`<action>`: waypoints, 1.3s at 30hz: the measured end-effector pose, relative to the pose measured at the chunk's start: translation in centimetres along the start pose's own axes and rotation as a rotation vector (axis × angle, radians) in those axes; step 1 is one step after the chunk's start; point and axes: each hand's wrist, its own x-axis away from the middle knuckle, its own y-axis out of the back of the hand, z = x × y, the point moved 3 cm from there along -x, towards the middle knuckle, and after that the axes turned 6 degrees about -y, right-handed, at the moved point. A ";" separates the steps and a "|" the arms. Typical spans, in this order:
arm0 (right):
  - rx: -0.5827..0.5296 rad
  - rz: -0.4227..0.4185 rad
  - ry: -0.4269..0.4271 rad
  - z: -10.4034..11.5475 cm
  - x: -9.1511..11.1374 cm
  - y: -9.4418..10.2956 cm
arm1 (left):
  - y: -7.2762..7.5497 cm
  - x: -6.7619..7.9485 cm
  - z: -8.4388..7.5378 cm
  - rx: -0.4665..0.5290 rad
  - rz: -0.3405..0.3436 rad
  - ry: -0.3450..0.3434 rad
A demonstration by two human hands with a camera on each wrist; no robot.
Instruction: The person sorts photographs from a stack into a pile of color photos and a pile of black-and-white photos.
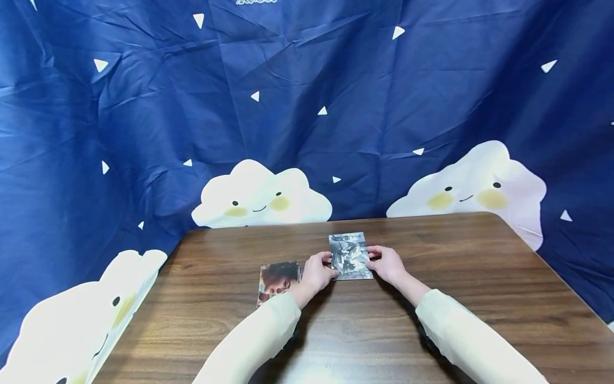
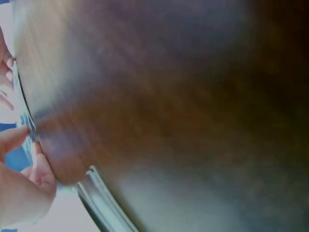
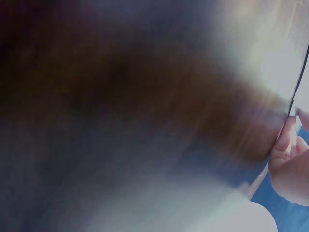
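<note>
A grey, black-and-white patterned picture sheet (image 1: 350, 256) is at the middle of the far half of the table. My left hand (image 1: 316, 276) pinches its left edge near the lower corner. On the opposite edge, my right hand (image 1: 387, 264) holds the sheet between thumb and fingers. Seen from the left wrist, the sheet (image 2: 23, 104) is nearly edge-on, with the left thumb and a finger around its rim. The right wrist view shows the right hand (image 3: 289, 164) at the frame's edge, and little of the sheet.
Left of my left hand lies a colour picture (image 1: 278, 277) showing a face, partly covered by my wrist. Layered pale edges (image 2: 106, 200) appear low in the left wrist view. The brown wooden table (image 1: 460, 266) ends at a blue cloth (image 1: 307, 69) with clouds.
</note>
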 end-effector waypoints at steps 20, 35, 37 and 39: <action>0.066 0.011 -0.011 -0.1 -0.1 -0.4 | -0.3 -0.5 1.4 0.035 0.023 -0.051; -0.080 0.047 0.028 2.4 1.4 -0.1 | 3.4 1.3 0.6 0.194 0.014 -0.045; -0.113 0.068 0.066 3.1 2.0 -0.3 | 4.4 1.9 0.9 0.228 0.013 -0.043; -0.142 0.092 0.092 3.8 2.6 -0.6 | 5.3 2.6 1.2 0.257 0.011 -0.047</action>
